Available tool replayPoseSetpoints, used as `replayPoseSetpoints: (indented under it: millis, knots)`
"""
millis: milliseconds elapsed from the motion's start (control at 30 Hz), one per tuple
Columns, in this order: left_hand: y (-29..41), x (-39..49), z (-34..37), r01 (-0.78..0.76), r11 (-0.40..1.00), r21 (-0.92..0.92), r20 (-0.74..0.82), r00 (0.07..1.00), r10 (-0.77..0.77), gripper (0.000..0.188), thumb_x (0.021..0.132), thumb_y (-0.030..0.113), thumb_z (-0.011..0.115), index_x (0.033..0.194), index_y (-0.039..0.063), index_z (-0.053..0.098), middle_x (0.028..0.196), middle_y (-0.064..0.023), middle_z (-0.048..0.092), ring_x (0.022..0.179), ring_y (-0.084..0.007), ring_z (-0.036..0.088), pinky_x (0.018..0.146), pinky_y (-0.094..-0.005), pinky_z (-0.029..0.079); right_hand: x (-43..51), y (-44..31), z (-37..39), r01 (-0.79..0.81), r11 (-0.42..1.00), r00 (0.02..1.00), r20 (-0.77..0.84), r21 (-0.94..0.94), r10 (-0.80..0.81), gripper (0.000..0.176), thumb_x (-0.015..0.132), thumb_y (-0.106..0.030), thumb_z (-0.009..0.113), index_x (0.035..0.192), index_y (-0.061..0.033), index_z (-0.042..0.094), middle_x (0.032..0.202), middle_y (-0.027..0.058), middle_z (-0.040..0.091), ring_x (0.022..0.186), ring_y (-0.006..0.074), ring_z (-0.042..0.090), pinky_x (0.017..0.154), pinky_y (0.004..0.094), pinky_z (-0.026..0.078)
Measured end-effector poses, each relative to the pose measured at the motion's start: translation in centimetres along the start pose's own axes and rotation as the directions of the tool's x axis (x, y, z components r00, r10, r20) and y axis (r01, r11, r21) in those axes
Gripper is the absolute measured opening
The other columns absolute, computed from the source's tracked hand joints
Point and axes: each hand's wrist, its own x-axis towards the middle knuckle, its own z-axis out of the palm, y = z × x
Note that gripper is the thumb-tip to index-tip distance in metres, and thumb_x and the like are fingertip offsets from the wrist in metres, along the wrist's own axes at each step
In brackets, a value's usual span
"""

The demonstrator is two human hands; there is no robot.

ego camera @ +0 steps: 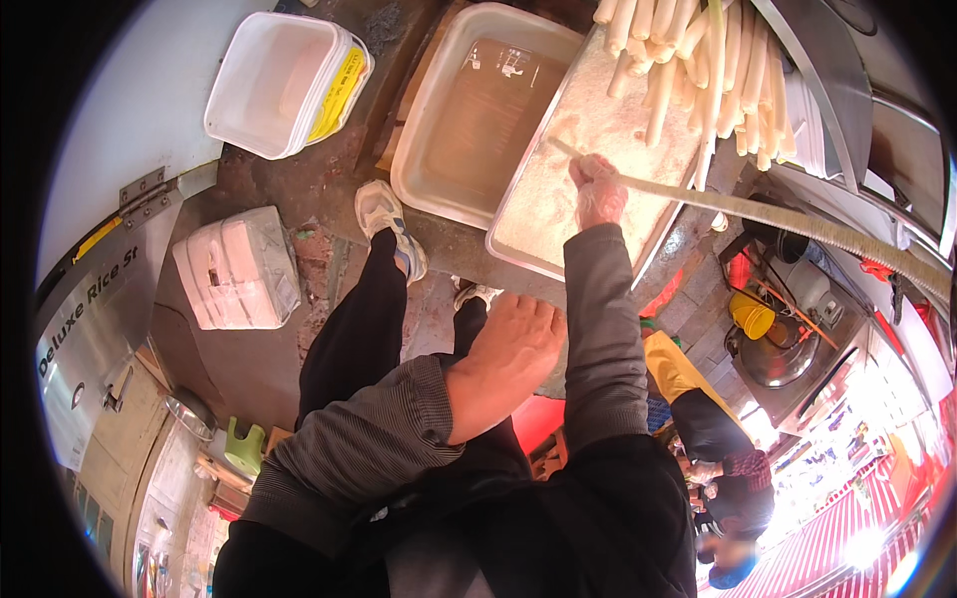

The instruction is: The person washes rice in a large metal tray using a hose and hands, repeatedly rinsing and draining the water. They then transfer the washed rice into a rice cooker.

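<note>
My right hand [598, 193], in a thin clear glove, is closed around a long pale rod [699, 196]. Its short end angles over a metal tray [497, 243] of pale, crumb-like grains; the rest runs out past the right side of the picture. Many smooth pale sticks [662, 93] lie piled over the tray's far end. My bare left hand [508, 344] is in front of my body, back upward, nearer to me than the tray. Its fingers curl down out of sight, so what is under them is hidden.
A white tub [398, 168] of cloudy liquid adjoins the tray. Stacked white plastic containers [262, 82] are at upper left, and a taped box [235, 269] sits on the floor below them. A yellow bucket [751, 314] and people [736, 486] are at right.
</note>
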Motion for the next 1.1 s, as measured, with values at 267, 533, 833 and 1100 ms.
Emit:
replayPoseSetpoints:
  millis: [267,533,833,1100]
  knots:
    - [0.0,-0.2,0.1,-0.005,1.000,0.001,0.013,1.000,0.005,0.013,0.079,0.012,0.055,0.089,0.004,0.058,0.078,-0.0062,0.053,0.079,-0.0197,0.054,0.072,-0.0330,0.041,0.1,0.1,0.9,0.010,0.996,1.000,0.002,-0.086,-0.010,0.030,0.080,0.003,0.064,0.107,0.0149,0.056,0.099,0.0161,0.060,0.089,0.0252,0.065,0.082,0.0316,0.058]
    - [0.6,-0.2,0.4,0.005,1.000,0.017,-0.057,0.998,-0.004,0.013,0.080,0.012,0.056,0.089,0.003,0.060,0.078,-0.0066,0.055,0.078,-0.0203,0.055,0.073,-0.0344,0.042,-7.4,2.6,-4.8,-0.131,0.965,0.991,-0.035,-0.229,0.127,0.031,0.082,-0.003,0.065,0.107,0.0138,0.057,0.094,0.0159,0.063,0.084,0.0233,0.067,0.078,0.0298,0.057]
    - [1.3,-0.5,0.1,-0.053,0.998,-0.030,0.024,0.998,0.053,0.018,0.079,0.011,0.056,0.093,0.000,0.061,0.078,-0.0064,0.056,0.079,-0.0205,0.056,0.072,-0.0342,0.042,-12.8,-0.3,-13.8,-0.116,0.904,0.987,-0.150,-0.412,0.058,0.021,0.082,-0.002,0.065,0.099,0.0086,0.060,0.081,0.0117,0.064,0.070,0.0161,0.063,0.064,0.0243,0.051]
    - [1.8,-0.2,0.2,-0.076,0.997,-0.014,0.034,0.996,0.077,0.011,0.079,0.011,0.056,0.087,0.004,0.059,0.076,-0.0050,0.054,0.077,-0.0188,0.055,0.071,-0.0334,0.041,-11.7,-3.6,-18.8,0.025,0.938,0.916,-0.369,-0.345,-0.160,0.022,0.081,0.005,0.065,0.101,0.0089,0.056,0.084,0.0117,0.061,0.068,0.0168,0.061,0.060,0.0217,0.049]
